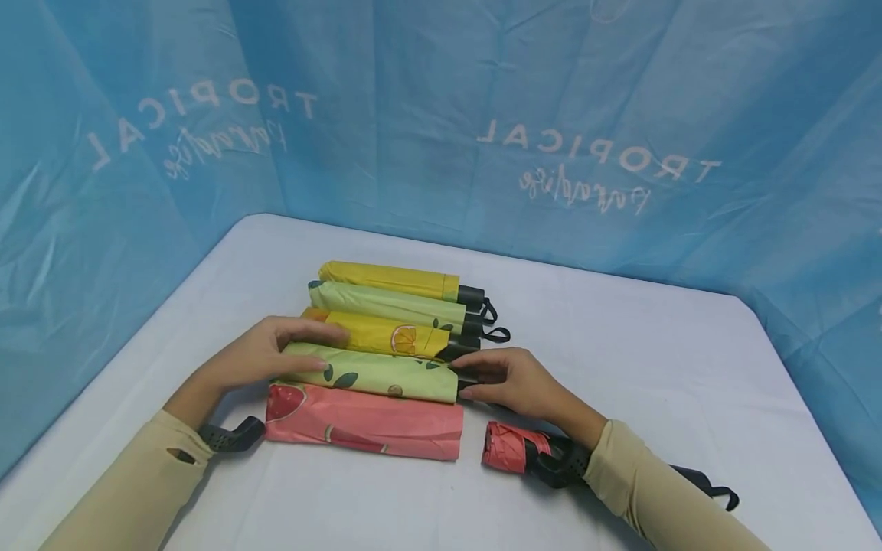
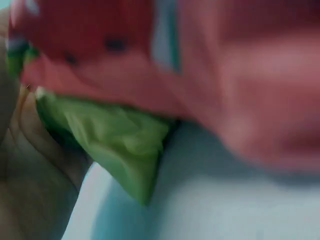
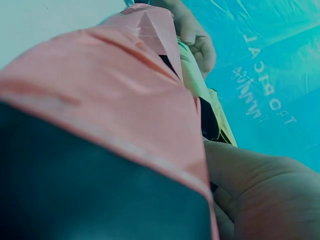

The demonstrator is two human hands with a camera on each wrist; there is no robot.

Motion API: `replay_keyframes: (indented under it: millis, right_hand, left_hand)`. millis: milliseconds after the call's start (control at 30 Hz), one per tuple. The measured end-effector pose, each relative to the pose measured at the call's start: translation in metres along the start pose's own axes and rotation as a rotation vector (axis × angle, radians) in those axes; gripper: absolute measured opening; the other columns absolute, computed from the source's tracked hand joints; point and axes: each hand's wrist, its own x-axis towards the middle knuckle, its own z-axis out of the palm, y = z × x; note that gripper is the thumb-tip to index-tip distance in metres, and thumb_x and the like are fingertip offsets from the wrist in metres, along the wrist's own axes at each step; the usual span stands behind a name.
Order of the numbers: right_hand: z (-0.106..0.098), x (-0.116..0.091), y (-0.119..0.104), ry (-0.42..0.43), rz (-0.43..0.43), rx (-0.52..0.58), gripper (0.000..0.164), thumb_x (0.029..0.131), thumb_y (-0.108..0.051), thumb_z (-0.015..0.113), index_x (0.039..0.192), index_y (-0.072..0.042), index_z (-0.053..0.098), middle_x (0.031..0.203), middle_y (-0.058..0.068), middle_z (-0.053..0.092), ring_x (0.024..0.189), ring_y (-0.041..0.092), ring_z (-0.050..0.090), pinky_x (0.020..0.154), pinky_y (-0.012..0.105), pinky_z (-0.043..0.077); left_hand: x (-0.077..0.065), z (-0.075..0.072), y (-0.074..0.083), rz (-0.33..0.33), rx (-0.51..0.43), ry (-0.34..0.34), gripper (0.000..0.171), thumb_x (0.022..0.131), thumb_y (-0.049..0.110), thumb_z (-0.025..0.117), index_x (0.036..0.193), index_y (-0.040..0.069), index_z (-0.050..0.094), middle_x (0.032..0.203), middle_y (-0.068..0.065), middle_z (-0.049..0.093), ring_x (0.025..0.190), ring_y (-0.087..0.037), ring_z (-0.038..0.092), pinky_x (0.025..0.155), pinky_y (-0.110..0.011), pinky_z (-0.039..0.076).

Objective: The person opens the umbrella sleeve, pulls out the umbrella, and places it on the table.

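Observation:
Several folded umbrellas lie in a row. My left hand (image 1: 265,352) grips the left end of a light green umbrella (image 1: 386,376) with leaf prints, thumb on its near side and fingers at its far side, beside the yellow umbrella (image 1: 372,330). At the other end, my right hand (image 1: 513,383) pinches the same green umbrella by its dark handle, which is partly hidden. Nearest me in the row is a pink umbrella (image 1: 372,422) with watermelon prints; its cloth (image 2: 115,75) fills much of the left wrist view, and green cloth (image 2: 120,135) shows beneath it.
Behind lie another light green umbrella (image 1: 393,304) and a yellow umbrella (image 1: 393,279), handles to the right. Under my right forearm is a red-pink umbrella (image 1: 506,448), partly hidden. A white table (image 1: 620,329) carries everything; a blue curtain (image 1: 427,115) hangs behind.

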Motion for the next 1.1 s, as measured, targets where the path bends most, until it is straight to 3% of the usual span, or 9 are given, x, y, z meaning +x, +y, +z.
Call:
replay_keyframes:
  millis: [333,800,1100]
  right_hand:
    - [-0.0004,-0.0005,-0.0021,0.015,0.005,-0.019,0.042,0.087,-0.025,0.084,0.128,-0.025,0.073,0.131,-0.003,0.067,0.117,0.014,0.066,0.097,0.032,0.053]
    - [-0.0007,-0.0057,-0.0052,0.039,0.058,-0.072,0.038,0.085,-0.028,0.085,0.122,-0.028,0.076,0.121,-0.008,0.071,0.108,0.008,0.068,0.089,0.028,0.056]
    - [-0.0002,-0.0078,-0.0077,0.04,0.04,-0.103,0.037,0.087,-0.027,0.084,0.123,-0.025,0.075,0.121,-0.006,0.072,0.11,0.01,0.068,0.09,0.031,0.056]
  left_hand:
    - [-0.0032,-0.0034,-0.0071,-0.109,0.079,-0.037,0.05,0.081,0.034,0.088,0.128,0.036,0.072,0.128,0.013,0.067,0.12,-0.014,0.057,0.095,-0.038,0.051]
    - [-0.0012,0.0027,-0.0093,-0.089,0.045,-0.048,0.05,0.08,0.032,0.089,0.128,0.034,0.072,0.127,0.011,0.069,0.117,-0.013,0.059,0.093,-0.033,0.053]
    - [-0.0015,0.0021,-0.0095,-0.084,0.061,-0.039,0.05,0.08,0.034,0.09,0.127,0.035,0.072,0.127,0.012,0.068,0.119,-0.013,0.059,0.094,-0.034,0.052]
